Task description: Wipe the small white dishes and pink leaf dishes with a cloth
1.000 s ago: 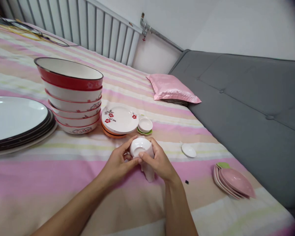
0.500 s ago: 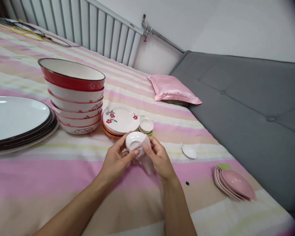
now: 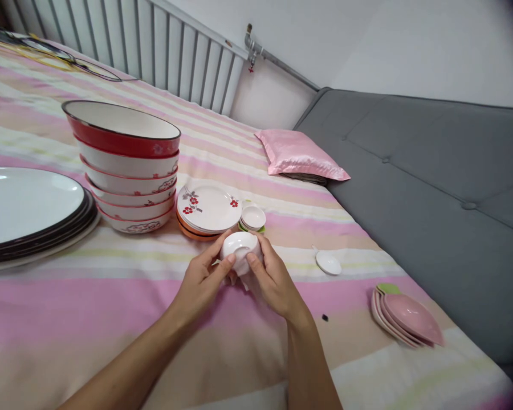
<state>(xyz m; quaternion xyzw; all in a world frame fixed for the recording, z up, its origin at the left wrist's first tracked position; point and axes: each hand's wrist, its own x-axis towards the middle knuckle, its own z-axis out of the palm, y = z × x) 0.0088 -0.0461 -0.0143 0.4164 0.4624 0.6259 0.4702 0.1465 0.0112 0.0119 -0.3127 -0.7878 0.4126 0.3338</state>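
Note:
Between my two hands is a small white bowl [image 3: 240, 241], its foot ring facing up toward me. My left hand [image 3: 204, 277] grips its left side, thumb pressed on the outside near the foot. On the opposite side my right hand [image 3: 276, 279] holds the bowl with its thumb on the surface. A thin whitish cloth or tissue [image 3: 248, 279] hangs beneath the bowl and is partly hidden by my fingers. Just beyond are a stack of flower-patterned plates [image 3: 214, 209] and several nested little white bowls [image 3: 253, 217].
A tall stack of red-rimmed bowls [image 3: 130, 183] stands left, beside dark-edged large plates [image 3: 29, 199]. To the right lie a small white dish [image 3: 328, 263], a tiny black piece [image 3: 325, 318] and stacked pink dishes [image 3: 410, 319]. A pink pillow [image 3: 301, 152] rests near the grey headboard [image 3: 427, 165].
The bowl has turned slightly between my hands, and my right thumb has shifted a little left. Less of the cloth hangs out below. The other dishes stay put.

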